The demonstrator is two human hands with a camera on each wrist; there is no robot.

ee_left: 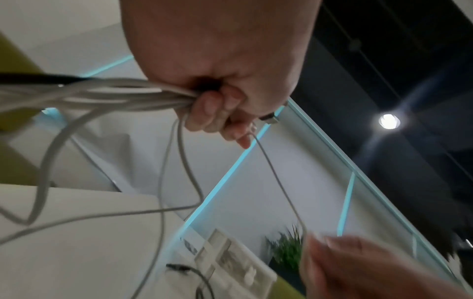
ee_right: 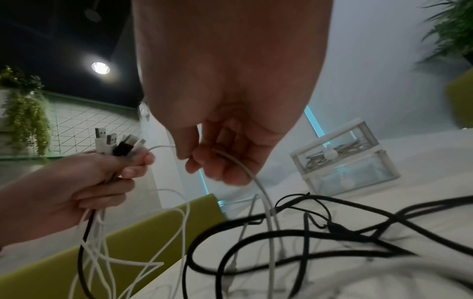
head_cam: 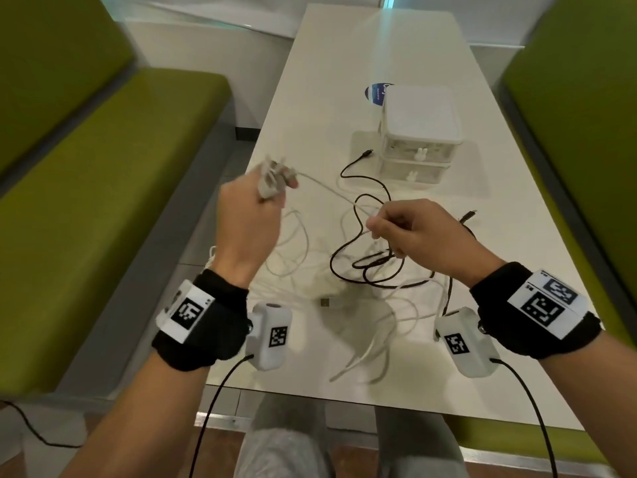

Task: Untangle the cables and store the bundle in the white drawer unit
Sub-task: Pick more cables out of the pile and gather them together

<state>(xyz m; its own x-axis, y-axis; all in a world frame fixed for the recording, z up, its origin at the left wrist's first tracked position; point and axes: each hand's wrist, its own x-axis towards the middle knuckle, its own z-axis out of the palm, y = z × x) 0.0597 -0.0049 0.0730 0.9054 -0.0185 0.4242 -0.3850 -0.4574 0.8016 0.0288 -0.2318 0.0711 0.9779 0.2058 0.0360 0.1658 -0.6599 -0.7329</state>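
Note:
My left hand (head_cam: pixel 265 191) is raised over the table's left edge and grips a bunch of cable plug ends (ee_right: pixel 115 144), white and black, with their cords hanging below. One thin white cable (head_cam: pixel 331 191) runs taut from that bunch to my right hand (head_cam: pixel 382 224), which pinches it between thumb and fingers (ee_right: pixel 189 159). Under both hands lies a tangle of black cable (head_cam: pixel 348 246) and white cable (head_cam: pixel 296 257) on the white table (head_cam: pixel 344 81). The white drawer unit (head_cam: pixel 418 132) stands beyond, with both of its clear drawers closed.
Green benches (head_cam: pixel 103 167) flank the table on both sides. A blue round sticker (head_cam: pixel 375 91) lies behind the drawer unit. A black plug end (head_cam: pixel 367 154) rests left of the unit, another black plug (head_cam: pixel 470 215) to the right of my right hand.

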